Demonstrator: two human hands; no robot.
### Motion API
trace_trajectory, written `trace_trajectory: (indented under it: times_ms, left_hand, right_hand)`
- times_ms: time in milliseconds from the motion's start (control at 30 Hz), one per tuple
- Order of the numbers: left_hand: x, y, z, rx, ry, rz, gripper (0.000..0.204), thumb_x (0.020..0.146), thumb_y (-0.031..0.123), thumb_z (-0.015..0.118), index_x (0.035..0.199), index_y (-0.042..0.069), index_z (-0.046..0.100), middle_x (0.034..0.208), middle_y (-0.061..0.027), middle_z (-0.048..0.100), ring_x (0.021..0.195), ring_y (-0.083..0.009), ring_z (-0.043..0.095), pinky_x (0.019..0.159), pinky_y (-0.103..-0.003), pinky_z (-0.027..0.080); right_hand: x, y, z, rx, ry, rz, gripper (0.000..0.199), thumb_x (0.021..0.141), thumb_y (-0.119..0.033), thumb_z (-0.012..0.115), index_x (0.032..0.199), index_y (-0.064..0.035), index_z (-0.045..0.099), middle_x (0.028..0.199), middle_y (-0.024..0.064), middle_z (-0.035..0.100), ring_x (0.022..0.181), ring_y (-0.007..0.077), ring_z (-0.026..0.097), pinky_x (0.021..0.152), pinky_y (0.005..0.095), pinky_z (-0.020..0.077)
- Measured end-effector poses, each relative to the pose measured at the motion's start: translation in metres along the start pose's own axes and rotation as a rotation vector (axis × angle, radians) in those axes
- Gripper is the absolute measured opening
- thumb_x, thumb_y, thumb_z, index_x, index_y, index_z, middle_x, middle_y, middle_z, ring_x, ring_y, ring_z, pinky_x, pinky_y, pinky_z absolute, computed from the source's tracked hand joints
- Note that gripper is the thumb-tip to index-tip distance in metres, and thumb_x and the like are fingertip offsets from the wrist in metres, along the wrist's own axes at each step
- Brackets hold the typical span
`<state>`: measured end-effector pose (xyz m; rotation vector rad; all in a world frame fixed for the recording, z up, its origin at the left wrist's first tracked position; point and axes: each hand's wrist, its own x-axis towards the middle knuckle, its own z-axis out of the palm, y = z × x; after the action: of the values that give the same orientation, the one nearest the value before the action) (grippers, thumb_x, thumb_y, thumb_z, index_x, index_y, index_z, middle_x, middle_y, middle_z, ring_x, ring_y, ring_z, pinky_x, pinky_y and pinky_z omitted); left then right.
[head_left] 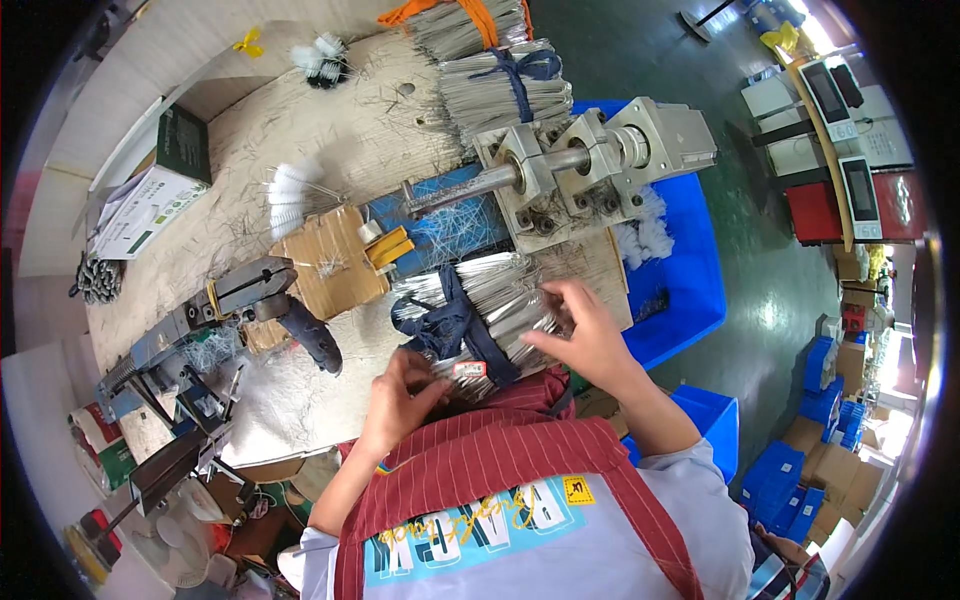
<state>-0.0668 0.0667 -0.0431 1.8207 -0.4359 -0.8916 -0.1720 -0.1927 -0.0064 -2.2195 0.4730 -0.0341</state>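
Observation:
A bundle of thin silvery metal wires (500,290) lies at the table's near edge, tied round with a dark blue cloth strip (462,318). A small red and white label (469,369) sits on its near side. My left hand (400,398) is at the bundle's near left corner, beside the knot and label. Its fingers are curled in, and what they pinch is hidden. At the bundle's right end is my right hand (592,340), with thumb and forefinger on either side of the wire ends.
Beyond the bundle stands a metal clamp machine with a shaft (540,165), over a blue bin (700,260). More tied wire bundles (500,90) lie at the back. White bristle brushes (290,200), cardboard (325,262) and a black-handled device (255,290) are to the left.

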Motion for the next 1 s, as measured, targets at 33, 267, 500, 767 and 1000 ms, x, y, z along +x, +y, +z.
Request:
trace_trajectory:
  times_ms: [33, 267, 500, 767, 1000]
  left_hand:
    - [0.003, 0.007, 0.002, 0.007, 0.061, 0.031, 0.036, 0.081, 0.014, 0.077, 0.098, -0.001, 0.049, 0.074, -0.0137, 0.068, 0.068, -0.0216, 0.07, 0.06, -0.03, 0.051]
    - [0.015, 0.006, 0.0, 0.183, 0.056, 0.01, 0.025, 0.085, 0.012, 0.073, 0.093, 0.0, 0.053, 0.067, -0.0116, 0.067, 0.058, -0.0146, 0.065, 0.055, -0.028, 0.048]
    - [0.002, 0.004, -0.012, 0.058, 0.025, 0.013, 0.021, 0.088, 0.013, 0.07, 0.095, 0.0, 0.055, 0.064, -0.0082, 0.066, 0.058, -0.0097, 0.061, 0.054, -0.026, 0.047]
    - [0.0, 0.006, -0.02, -0.062, 0.073, -0.058, 0.02, 0.09, 0.01, 0.067, 0.102, -0.002, 0.056, 0.078, -0.0106, 0.067, 0.069, -0.0111, 0.064, 0.062, -0.026, 0.049]
    - [-0.003, 0.011, -0.027, 0.062, -0.002, 0.004, 0.024, 0.09, 0.011, 0.067, 0.108, -0.003, 0.056, 0.086, -0.0104, 0.069, 0.071, -0.0142, 0.065, 0.062, -0.027, 0.05]
  right_hand:
    - [0.003, -0.003, 0.0, 0.022, 0.047, 0.039, 0.06, 0.078, -0.038, 0.077, 0.114, 0.0038, 0.054, 0.103, 0.0194, 0.059, 0.094, 0.037, 0.06, 0.081, 0.0415, 0.0479]
    - [0.029, -0.014, -0.012, -0.101, 0.029, 0.095, 0.055, 0.077, -0.031, 0.08, 0.113, 0.0026, 0.058, 0.101, 0.0164, 0.063, 0.099, 0.0276, 0.062, 0.085, 0.0356, 0.0482]
    - [0.027, -0.014, -0.026, 0.019, 0.112, 0.035, 0.038, 0.081, -0.029, 0.076, 0.098, 0.0011, 0.059, 0.089, 0.0148, 0.06, 0.074, 0.0296, 0.06, 0.066, 0.0365, 0.0469]
    - [0.029, -0.018, -0.017, 0.056, -0.015, 0.124, 0.026, 0.087, -0.023, 0.068, 0.089, 0.0009, 0.059, 0.077, 0.0169, 0.06, 0.069, 0.0316, 0.059, 0.061, 0.037, 0.0458]
    - [0.037, -0.02, -0.041, -0.246, 0.012, -0.205, 0.023, 0.09, -0.016, 0.067, 0.099, 0.0041, 0.062, 0.071, 0.0092, 0.06, 0.059, 0.0142, 0.06, 0.054, 0.0279, 0.0456]
